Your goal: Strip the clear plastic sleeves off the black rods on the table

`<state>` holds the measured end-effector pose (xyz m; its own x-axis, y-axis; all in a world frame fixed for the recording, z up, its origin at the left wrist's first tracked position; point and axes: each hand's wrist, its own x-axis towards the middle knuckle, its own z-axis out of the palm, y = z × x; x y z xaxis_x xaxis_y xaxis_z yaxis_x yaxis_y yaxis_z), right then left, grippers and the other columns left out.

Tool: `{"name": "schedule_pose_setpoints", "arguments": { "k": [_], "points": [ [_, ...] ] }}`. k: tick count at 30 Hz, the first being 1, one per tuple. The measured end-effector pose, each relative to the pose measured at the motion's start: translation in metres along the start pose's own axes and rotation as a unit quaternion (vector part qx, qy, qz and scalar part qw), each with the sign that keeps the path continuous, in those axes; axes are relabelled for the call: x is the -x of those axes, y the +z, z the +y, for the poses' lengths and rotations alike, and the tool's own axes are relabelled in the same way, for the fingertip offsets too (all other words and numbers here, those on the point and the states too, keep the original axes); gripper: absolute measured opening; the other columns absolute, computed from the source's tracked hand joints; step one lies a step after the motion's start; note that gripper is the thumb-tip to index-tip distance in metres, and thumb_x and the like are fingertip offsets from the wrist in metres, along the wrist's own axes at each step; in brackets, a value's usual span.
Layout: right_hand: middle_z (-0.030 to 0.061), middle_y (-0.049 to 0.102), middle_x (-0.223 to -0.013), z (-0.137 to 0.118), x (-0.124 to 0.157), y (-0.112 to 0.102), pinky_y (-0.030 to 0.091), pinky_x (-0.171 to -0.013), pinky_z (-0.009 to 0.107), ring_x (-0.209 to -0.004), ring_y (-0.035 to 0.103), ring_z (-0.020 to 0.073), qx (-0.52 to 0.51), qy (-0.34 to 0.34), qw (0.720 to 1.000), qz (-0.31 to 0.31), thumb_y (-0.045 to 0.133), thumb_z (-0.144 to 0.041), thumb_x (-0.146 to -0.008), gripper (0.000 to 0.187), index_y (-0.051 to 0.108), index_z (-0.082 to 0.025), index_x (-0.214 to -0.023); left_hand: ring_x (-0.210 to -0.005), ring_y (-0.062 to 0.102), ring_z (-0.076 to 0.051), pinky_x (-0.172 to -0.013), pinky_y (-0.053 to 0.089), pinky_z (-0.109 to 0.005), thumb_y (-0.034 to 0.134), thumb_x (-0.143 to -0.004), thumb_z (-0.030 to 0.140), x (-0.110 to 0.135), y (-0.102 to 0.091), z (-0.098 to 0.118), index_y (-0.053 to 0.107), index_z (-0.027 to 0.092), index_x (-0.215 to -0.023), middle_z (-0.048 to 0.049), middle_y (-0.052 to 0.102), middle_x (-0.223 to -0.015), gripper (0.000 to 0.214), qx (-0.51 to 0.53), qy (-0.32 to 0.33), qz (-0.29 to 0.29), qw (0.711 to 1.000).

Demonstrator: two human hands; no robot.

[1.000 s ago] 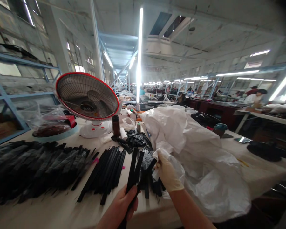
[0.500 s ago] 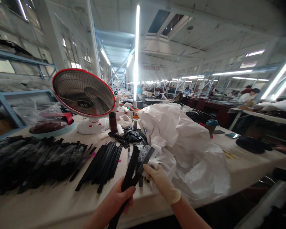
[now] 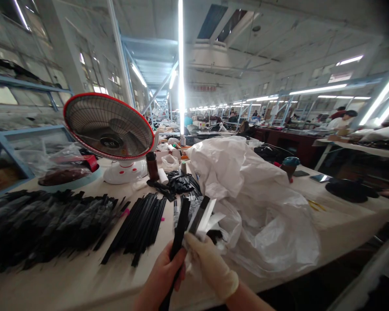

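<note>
**Q: What is the left hand doing?**
A: The bare left hand point(image 3: 160, 276) is clenched around a long black strip point(image 3: 180, 233). The strip rises nearly upright from the fist, and its lower end runs out of view below.

**Q: And the right hand?**
A: The right hand point(image 3: 212, 268), in a cream latex glove, is pinching a shorter black strip point(image 3: 198, 216), with a piece of white film point(image 3: 207, 220) bunched against it. The strip tilts up and away from the glove. The gloved fingers point(image 3: 197, 252) sit right by the left fist, though it is hard to tell whether they touch it.

**Q: What lies around the grip?**
A: Ahead of and left of the fist, a row of loose black strips point(image 3: 138, 226) lies on a white table point(image 3: 74, 283), with a far larger heap of black strips point(image 3: 45, 224) beyond that row to the left. A crumpled white plastic sack point(image 3: 256, 220) bulges just right of the glove. Farther ahead of the hands sit a small tangle of black pieces point(image 3: 181, 183), a brown bottle point(image 3: 152, 166) and a red-rimmed fan point(image 3: 108, 125).
</note>
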<state>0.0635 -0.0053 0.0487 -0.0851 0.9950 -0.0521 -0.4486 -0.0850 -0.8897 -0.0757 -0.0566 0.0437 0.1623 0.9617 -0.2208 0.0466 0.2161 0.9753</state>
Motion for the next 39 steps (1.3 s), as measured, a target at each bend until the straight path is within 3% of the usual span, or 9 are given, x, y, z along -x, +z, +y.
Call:
{"name": "schedule_pose_setpoints", "arguments": {
  "k": [5, 8, 14, 18, 21, 27, 33, 36, 39],
  "points": [
    [-0.0076, 0.031, -0.044, 0.009, -0.010, -0.015, 0.027, -0.041, 0.023, -0.041, 0.027, 0.0069, -0.081, 0.023, 0.996, -0.017, 0.066, -0.051, -0.074, 0.044, 0.042, -0.020, -0.052, -0.030, 0.032, -0.005, -0.032, 0.021, -0.017, 0.055, -0.072, 0.065, -0.015, 0.002, -0.004, 0.049, 0.017, -0.087, 0.0098, 0.046, -0.040, 0.050, -0.019, -0.015, -0.005, 1.000],
    [-0.0088, 0.032, -0.044, 0.016, -0.024, -0.018, 0.025, -0.040, 0.022, -0.040, 0.025, 0.0065, -0.082, 0.047, 0.995, -0.011, 0.071, -0.047, -0.070, 0.038, 0.048, -0.020, -0.057, -0.031, 0.030, -0.006, -0.032, 0.021, -0.018, 0.051, -0.073, 0.066, -0.025, 0.002, -0.013, 0.048, 0.018, -0.083, 0.0102, 0.043, -0.041, 0.048, -0.031, -0.021, 0.006, 0.999],
    [-0.0078, 0.043, -0.046, 0.020, -0.051, -0.032, 0.034, -0.043, 0.021, -0.041, 0.036, 0.0061, -0.123, 0.091, 0.988, 0.005, 0.071, -0.037, -0.072, 0.020, 0.066, -0.018, -0.071, -0.048, 0.046, -0.013, -0.048, 0.035, -0.023, 0.046, -0.081, 0.056, -0.080, -0.023, -0.035, 0.049, 0.020, -0.074, 0.0055, 0.046, -0.053, 0.037, -0.152, 0.026, 0.172, 0.973],
    [0.0045, 0.071, -0.088, 0.005, -0.067, -0.045, 0.050, -0.072, 0.027, -0.077, 0.065, 0.0144, -0.178, 0.168, 0.969, -0.036, 0.071, -0.035, -0.070, 0.030, 0.070, -0.018, -0.094, -0.081, 0.058, -0.022, -0.073, 0.040, -0.029, 0.050, -0.082, 0.044, -0.131, -0.039, -0.043, 0.057, 0.017, -0.083, -0.0049, 0.062, -0.079, 0.028, -0.187, 0.050, 0.207, 0.959],
    [0.0100, 0.070, -0.108, 0.007, -0.068, -0.051, 0.047, -0.089, 0.033, -0.105, 0.062, 0.0225, -0.156, 0.165, 0.973, -0.041, 0.072, -0.036, -0.070, 0.031, 0.071, -0.017, -0.094, -0.087, 0.058, -0.025, -0.078, 0.041, -0.032, 0.055, -0.078, 0.039, -0.151, -0.041, -0.046, 0.059, 0.016, -0.078, -0.0072, 0.064, -0.079, 0.023, -0.193, 0.046, 0.194, 0.961],
    [0.0072, 0.072, -0.098, 0.020, -0.066, -0.044, 0.046, -0.093, 0.030, -0.099, 0.064, 0.0201, -0.134, 0.132, 0.982, 0.013, 0.077, -0.037, -0.066, 0.029, 0.073, -0.017, -0.086, -0.081, 0.058, -0.023, -0.074, 0.043, -0.029, 0.052, -0.080, 0.045, -0.125, -0.024, -0.029, 0.060, 0.016, -0.082, -0.0042, 0.062, -0.076, 0.030, -0.141, 0.051, 0.154, 0.977],
    [0.0025, 0.069, -0.075, 0.023, -0.053, -0.032, 0.050, -0.067, 0.028, -0.071, 0.063, 0.0174, -0.021, 0.128, 0.992, -0.011, 0.075, -0.040, -0.067, 0.028, 0.072, -0.019, -0.084, -0.053, 0.044, -0.010, -0.052, 0.036, -0.020, 0.063, -0.073, 0.039, -0.097, 0.002, -0.007, 0.055, 0.018, -0.075, 0.0048, 0.051, -0.061, 0.023, -0.042, 0.032, 0.088, 0.995],
    [-0.0017, 0.062, -0.060, 0.026, -0.048, -0.038, 0.041, -0.052, 0.023, -0.054, 0.054, 0.0120, 0.067, 0.147, 0.986, -0.028, 0.076, -0.041, -0.065, 0.026, 0.068, -0.018, -0.073, -0.044, 0.033, -0.006, -0.043, 0.026, -0.019, 0.061, -0.074, 0.046, -0.086, 0.000, 0.000, 0.054, 0.018, -0.079, 0.0069, 0.046, -0.057, 0.029, -0.005, 0.012, 0.072, 0.997],
    [-0.0061, 0.049, -0.051, 0.021, -0.051, -0.043, 0.032, -0.045, 0.021, -0.044, 0.039, 0.0067, 0.045, 0.114, 0.992, 0.008, 0.074, -0.044, -0.066, 0.031, 0.059, -0.018, -0.061, -0.039, 0.026, -0.005, -0.039, 0.017, -0.019, 0.047, -0.080, 0.056, -0.070, -0.004, 0.001, 0.054, 0.017, -0.086, 0.0063, 0.047, -0.059, 0.039, 0.023, -0.003, 0.051, 0.998]
  ]
}}
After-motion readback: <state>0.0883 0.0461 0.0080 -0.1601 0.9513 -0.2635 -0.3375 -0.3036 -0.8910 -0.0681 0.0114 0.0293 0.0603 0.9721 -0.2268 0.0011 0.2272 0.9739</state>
